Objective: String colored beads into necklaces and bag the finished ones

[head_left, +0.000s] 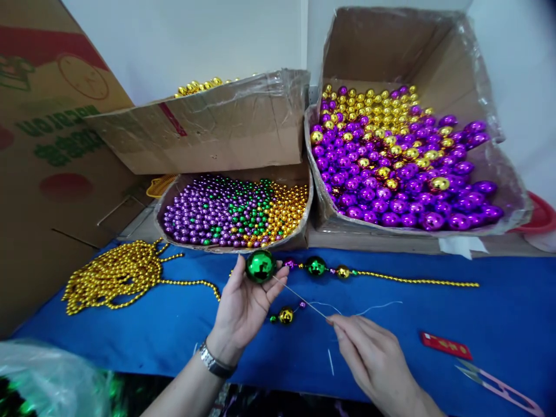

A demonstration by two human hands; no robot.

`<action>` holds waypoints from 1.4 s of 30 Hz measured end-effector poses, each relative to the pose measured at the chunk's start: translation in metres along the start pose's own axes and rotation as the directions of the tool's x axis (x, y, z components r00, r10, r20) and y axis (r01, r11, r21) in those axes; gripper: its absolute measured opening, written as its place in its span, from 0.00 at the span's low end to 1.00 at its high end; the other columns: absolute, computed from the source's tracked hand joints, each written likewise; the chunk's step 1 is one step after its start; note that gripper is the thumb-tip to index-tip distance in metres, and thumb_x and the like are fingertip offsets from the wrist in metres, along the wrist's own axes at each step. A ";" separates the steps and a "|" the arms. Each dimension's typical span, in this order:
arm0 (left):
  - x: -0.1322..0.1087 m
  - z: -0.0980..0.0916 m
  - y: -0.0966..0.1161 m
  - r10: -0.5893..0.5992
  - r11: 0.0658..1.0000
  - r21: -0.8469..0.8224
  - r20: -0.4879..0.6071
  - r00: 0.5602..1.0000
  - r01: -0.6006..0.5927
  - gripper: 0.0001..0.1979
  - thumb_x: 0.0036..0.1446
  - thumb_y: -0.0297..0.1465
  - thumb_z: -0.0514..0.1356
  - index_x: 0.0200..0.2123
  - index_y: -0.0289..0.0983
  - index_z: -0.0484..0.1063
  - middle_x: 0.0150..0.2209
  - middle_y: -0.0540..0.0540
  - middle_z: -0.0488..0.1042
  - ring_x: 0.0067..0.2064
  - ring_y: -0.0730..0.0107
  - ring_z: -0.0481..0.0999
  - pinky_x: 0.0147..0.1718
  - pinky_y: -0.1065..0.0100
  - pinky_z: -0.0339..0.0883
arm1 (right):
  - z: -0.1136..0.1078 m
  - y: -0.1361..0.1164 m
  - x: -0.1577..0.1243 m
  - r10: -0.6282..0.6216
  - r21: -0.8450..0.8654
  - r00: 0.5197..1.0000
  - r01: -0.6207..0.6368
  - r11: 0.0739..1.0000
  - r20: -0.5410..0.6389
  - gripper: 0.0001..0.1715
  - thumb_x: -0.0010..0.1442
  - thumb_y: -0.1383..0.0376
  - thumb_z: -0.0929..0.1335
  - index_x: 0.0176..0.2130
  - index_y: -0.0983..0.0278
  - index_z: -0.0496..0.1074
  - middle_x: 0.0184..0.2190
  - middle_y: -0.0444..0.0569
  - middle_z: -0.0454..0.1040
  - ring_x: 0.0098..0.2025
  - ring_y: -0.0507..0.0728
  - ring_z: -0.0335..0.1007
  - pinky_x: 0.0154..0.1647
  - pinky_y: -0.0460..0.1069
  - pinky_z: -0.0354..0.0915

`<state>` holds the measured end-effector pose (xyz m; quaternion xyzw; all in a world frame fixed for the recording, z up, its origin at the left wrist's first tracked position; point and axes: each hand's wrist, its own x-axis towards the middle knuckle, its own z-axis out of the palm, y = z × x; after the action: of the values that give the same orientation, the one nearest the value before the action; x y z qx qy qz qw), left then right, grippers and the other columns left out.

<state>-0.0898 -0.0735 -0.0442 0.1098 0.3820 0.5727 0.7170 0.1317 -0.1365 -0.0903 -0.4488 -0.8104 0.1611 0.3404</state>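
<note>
My left hand [243, 307], palm up and wearing a metal-band watch, has its fingers closed around a large shiny green bead [260, 266]. My right hand [373, 353] pinches the end of a long thin needle [300, 298], whose other end meets the lower right of this bead. Whether the tip is inside the hole I cannot tell. A pale thread [377, 307] curves over the blue cloth behind the right hand. Close by the left hand lie a small gold bead [286, 315] and a strand with another green bead [315, 266] and a gold chain tail [417, 279].
Behind stand a carton of small purple, green and gold beads [234, 211] and a larger carton of purple and gold balls [391, 174]. Gold bead strings [115, 275] lie left. Thread snips [499, 387] and a red packet [445, 345] lie right on the blue cloth [152, 336].
</note>
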 end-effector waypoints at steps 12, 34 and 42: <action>-0.010 0.002 -0.009 0.019 0.992 0.120 0.148 0.989 -0.037 0.16 0.60 0.38 0.54 0.50 0.39 0.64 0.46 0.41 0.73 0.49 0.53 0.73 0.48 0.54 0.69 | 0.003 -0.001 0.008 -0.011 -0.072 0.999 0.008 0.997 -0.039 0.14 0.64 0.71 0.60 0.45 0.65 0.71 0.34 0.49 0.77 0.34 0.54 0.74 0.37 0.48 0.69; -0.016 -0.004 -0.012 0.035 0.970 0.226 0.249 0.968 -0.093 0.17 0.58 0.33 0.58 0.51 0.42 0.63 0.47 0.41 0.71 0.48 0.56 0.74 0.46 0.58 0.70 | 0.015 0.000 0.013 -0.021 0.027 0.993 0.025 0.999 -0.118 0.14 0.64 0.72 0.59 0.44 0.65 0.70 0.36 0.49 0.77 0.36 0.55 0.75 0.38 0.48 0.70; -0.015 -0.009 -0.009 0.001 0.975 0.213 0.265 0.964 -0.059 0.18 0.58 0.32 0.58 0.52 0.42 0.62 0.48 0.40 0.70 0.47 0.57 0.74 0.45 0.58 0.70 | 0.020 0.009 0.012 -0.111 -0.049 0.989 0.106 0.993 -0.103 0.15 0.63 0.74 0.59 0.46 0.65 0.68 0.34 0.50 0.77 0.32 0.56 0.74 0.32 0.49 0.70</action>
<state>-0.0896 -0.0926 -0.0493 0.2688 0.3425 0.5183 0.7361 0.1193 -0.1206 -0.1047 -0.4191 -0.8178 0.1011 0.3812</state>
